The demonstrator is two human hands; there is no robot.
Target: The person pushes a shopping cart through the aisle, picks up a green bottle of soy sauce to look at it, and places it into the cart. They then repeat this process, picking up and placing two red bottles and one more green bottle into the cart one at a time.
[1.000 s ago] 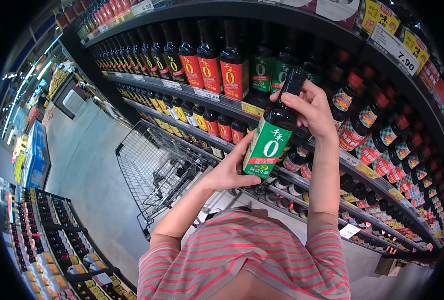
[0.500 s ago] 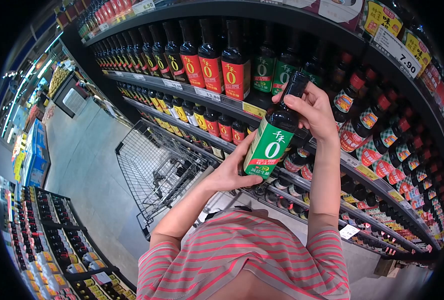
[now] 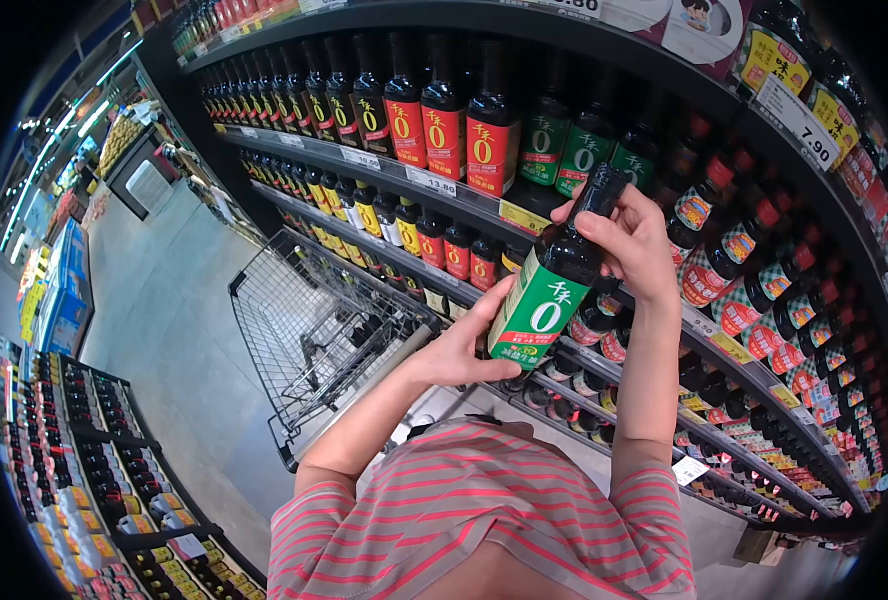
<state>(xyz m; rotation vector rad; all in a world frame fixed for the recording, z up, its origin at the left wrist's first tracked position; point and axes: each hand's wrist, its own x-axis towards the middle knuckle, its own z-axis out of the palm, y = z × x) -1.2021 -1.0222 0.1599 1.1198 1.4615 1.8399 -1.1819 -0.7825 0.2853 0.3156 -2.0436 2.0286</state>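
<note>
The bottle [image 3: 549, 290] is dark glass and full of dark liquid. It is held in mid-air at the centre of the view, in front of the shelf [image 3: 464, 200]. Its long axis is tilted, with the black cap [image 3: 604, 185] pointing to 1 o'clock and the base to 7 o'clock. The green label [image 3: 542, 308] faces the camera.

The right hand [image 3: 634, 245] has its grip clamped round the neck and shoulder, at 2 o'clock from the label. The left hand [image 3: 459, 350] cups the base from 8 o'clock, its grip closed on it with the thumb lying along the label's edge.

On the shelf behind, red-label bottles [image 3: 444, 135] stand at 11 o'clock and green-label bottles [image 3: 564, 150] at 12. They are upright, in rows, and hold the same dark liquid. A wire cart [image 3: 304, 330] stands at 9 o'clock, near the left forearm.
</note>
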